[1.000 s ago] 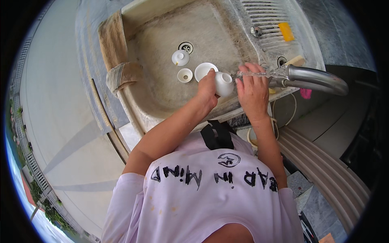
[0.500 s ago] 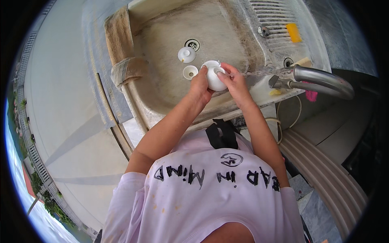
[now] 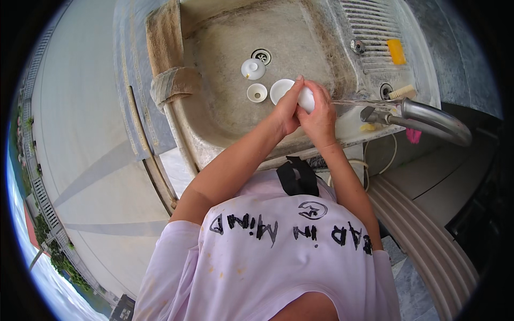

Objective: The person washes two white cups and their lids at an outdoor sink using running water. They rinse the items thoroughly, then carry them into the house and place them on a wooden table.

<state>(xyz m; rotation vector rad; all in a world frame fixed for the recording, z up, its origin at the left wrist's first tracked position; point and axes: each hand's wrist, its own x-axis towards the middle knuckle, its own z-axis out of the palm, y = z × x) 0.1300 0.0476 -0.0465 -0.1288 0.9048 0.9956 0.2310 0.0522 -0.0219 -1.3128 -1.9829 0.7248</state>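
Over the near part of the sink, my left hand [image 3: 289,111] and my right hand [image 3: 320,113] are closed together around a small rounded white porcelain vessel [image 3: 307,100]. Fingers cover much of it, so its full shape is hidden. A thin stream of water from the side reaches my right hand. Just left of my fingers sits a white bowl [image 3: 279,88], partly hidden by my left hand. Further left on the sink bottom are a small white cup [image 3: 257,93] with a dark spot inside and a white knobbed lid [image 3: 253,69].
The stone sink [image 3: 225,48] has a drain [image 3: 262,56] beyond the lid. A metal faucet [image 3: 436,119] reaches in from the right, beside a brush [image 3: 401,92]. A yellow sponge [image 3: 396,52] lies on the ridged board. A brown towel [image 3: 166,40] hangs over the left rim.
My hands have shifted slightly right and closed over the white vessel, which showed more openly before. The white bowl behind it now shows more. My view has shifted slightly.
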